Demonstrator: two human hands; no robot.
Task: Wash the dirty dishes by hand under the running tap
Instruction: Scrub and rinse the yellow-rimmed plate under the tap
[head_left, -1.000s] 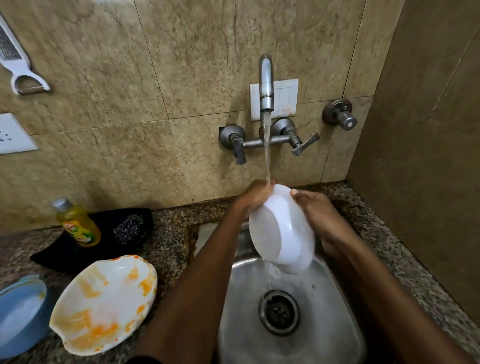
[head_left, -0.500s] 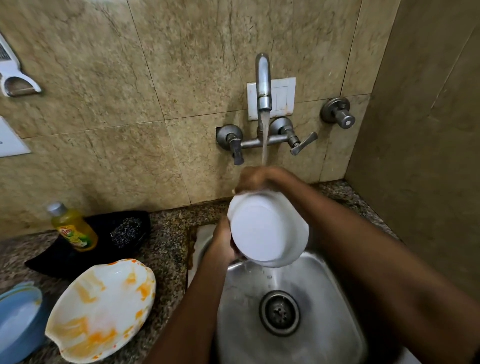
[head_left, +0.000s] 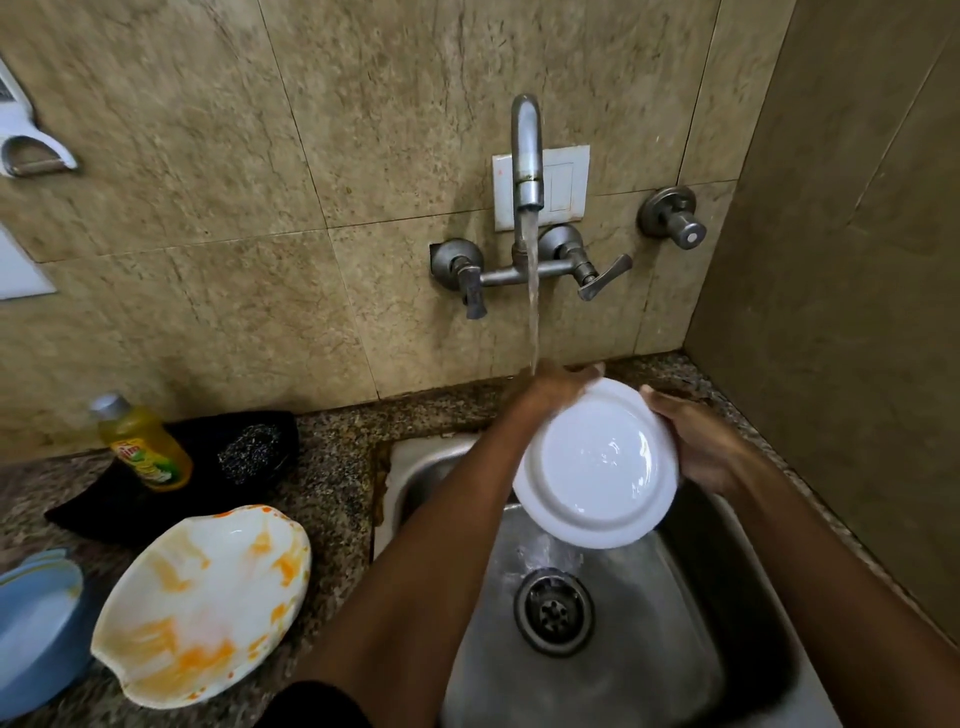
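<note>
White bowl tilting over the steel sink, gripped at opposite rims by left hand and right hand; stream apparently striking knuckles, needing turning under the tap.

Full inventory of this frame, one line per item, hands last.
white plate: 1, white, held tilted over the sink
stained plate: 1, white with orange smears, counter left of the sink
blue dish: 1, blue, far left edge
dish soap bottle: 1, yellow, on the black cloth
steel scrubber: 1, dark metallic, on the black cloth
black cloth: 1, counter by the wall
tap: 1, steel, wall-mounted, running
sink: 1, steel
peeler: 1, white, wall at left
left hand: plate's far rim, under the stream
right hand: plate's right rim
</note>
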